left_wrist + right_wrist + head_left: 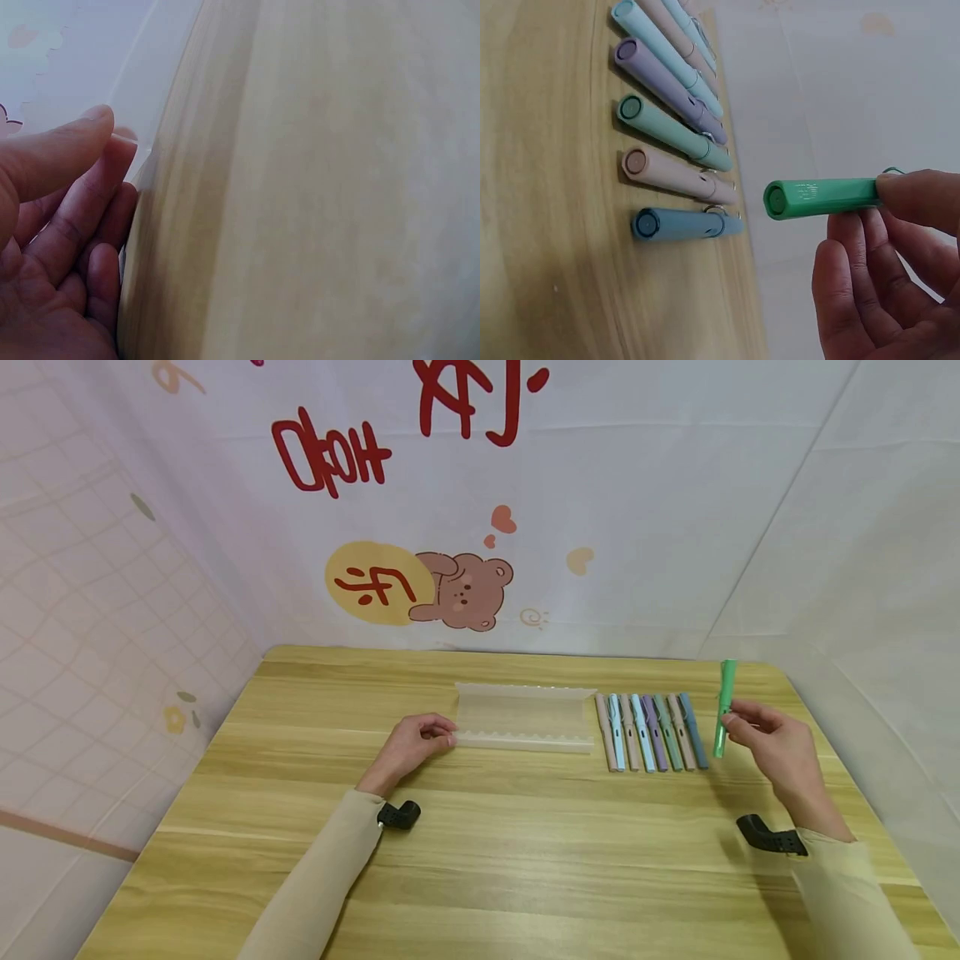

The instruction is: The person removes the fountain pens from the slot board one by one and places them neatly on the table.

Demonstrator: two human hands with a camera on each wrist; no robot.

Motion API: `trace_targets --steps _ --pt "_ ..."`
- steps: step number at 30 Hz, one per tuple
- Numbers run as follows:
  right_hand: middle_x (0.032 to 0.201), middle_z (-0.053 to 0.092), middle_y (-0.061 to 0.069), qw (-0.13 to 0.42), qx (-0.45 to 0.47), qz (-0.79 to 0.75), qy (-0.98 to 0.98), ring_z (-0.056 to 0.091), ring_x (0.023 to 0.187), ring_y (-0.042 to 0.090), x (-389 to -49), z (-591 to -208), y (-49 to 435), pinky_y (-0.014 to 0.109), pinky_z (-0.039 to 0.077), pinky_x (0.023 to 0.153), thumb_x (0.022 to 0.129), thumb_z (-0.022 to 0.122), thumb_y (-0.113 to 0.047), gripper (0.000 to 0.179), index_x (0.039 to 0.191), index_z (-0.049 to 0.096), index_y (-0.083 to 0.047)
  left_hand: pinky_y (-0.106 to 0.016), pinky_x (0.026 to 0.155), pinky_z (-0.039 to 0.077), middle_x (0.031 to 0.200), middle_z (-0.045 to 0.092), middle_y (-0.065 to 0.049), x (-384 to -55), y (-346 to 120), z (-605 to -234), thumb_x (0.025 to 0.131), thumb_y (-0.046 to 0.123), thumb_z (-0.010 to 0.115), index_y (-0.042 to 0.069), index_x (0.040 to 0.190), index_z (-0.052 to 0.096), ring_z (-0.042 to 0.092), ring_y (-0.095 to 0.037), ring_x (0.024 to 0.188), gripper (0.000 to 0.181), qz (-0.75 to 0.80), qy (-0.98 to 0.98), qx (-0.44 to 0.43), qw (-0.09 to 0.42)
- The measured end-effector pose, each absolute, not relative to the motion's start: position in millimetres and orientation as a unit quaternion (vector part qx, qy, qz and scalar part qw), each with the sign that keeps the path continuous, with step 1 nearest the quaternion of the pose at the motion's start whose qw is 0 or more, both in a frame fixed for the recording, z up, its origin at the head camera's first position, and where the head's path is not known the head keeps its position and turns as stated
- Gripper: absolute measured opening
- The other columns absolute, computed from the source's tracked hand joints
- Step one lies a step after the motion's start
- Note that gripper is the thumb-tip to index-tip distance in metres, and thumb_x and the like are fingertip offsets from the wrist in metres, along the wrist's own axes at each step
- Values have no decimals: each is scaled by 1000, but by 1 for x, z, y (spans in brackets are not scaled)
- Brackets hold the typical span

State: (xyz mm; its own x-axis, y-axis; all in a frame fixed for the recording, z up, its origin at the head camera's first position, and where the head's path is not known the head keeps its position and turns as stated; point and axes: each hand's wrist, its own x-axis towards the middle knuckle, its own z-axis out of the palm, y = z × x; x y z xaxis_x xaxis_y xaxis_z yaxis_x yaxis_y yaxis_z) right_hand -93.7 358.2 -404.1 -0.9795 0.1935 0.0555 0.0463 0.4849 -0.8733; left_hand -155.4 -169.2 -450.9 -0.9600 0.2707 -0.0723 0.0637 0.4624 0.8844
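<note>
My left hand (pixel 408 747) pinches the near left corner of a translucent plastic pen case (pixel 525 746) between thumb and fingertips. The case lies on the table, its back flap (pixel 525 692) raised and a scalloped strip along the front. Over the right side of the table, my right hand (pixel 780 756) holds a bright green pen (pixel 821 198) by its middle, roughly upright and off the surface. Between case and right hand lies a row of several capped pens, among them a purple pen (pixel 664 82), a sage green pen (pixel 671 135) and a dark blue pen (pixel 682 223) at the right end.
The wooden table (pixel 525 852) meets a white printed cloth (pixel 637 510) hanging behind its far edge. More cloth hangs at the left and right sides. A black wrist strap (pixel 772 837) sits on the right arm, and another (pixel 399 815) on the left.
</note>
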Motion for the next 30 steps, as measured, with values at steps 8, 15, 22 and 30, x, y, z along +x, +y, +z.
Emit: trace_targets --steps 8,15,22,30 --pt "99 65 -29 9 -57 521 -851 68 85 -4 -107 -411 373 20 57 76 104 64 -25 59 143 47 16 -33 81 49 97 74 -3 -155 -169 -452 96 13 75 7 112 76 65 -16 86 17 508 850 102 98" --pt "98 63 -27 -63 -63 510 -856 69 88 -2 -117 -418 388 27 59 80 107 60 -29 66 148 39 18 -33 82 48 99 74 -3 -155 -170 -450 97 14 75 8 112 75 64 -17 88 17 510 848 100 101" --pt "100 69 -15 -114 -71 514 -847 72 87 1 -124 -426 397 30 59 79 107 60 -25 65 148 37 20 -33 82 49 99 74 -4 -155 -169 -451 97 14 75 7 113 75 64 -17 89 17 510 848 99 103" --pt "103 70 -10 -140 -63 514 -844 72 88 3 -130 -429 399 30 59 80 108 58 -17 60 147 36 22 -33 82 49 100 74 -4 -155 -169 -451 97 14 75 8 113 75 64 -17 89 17 510 849 95 104"
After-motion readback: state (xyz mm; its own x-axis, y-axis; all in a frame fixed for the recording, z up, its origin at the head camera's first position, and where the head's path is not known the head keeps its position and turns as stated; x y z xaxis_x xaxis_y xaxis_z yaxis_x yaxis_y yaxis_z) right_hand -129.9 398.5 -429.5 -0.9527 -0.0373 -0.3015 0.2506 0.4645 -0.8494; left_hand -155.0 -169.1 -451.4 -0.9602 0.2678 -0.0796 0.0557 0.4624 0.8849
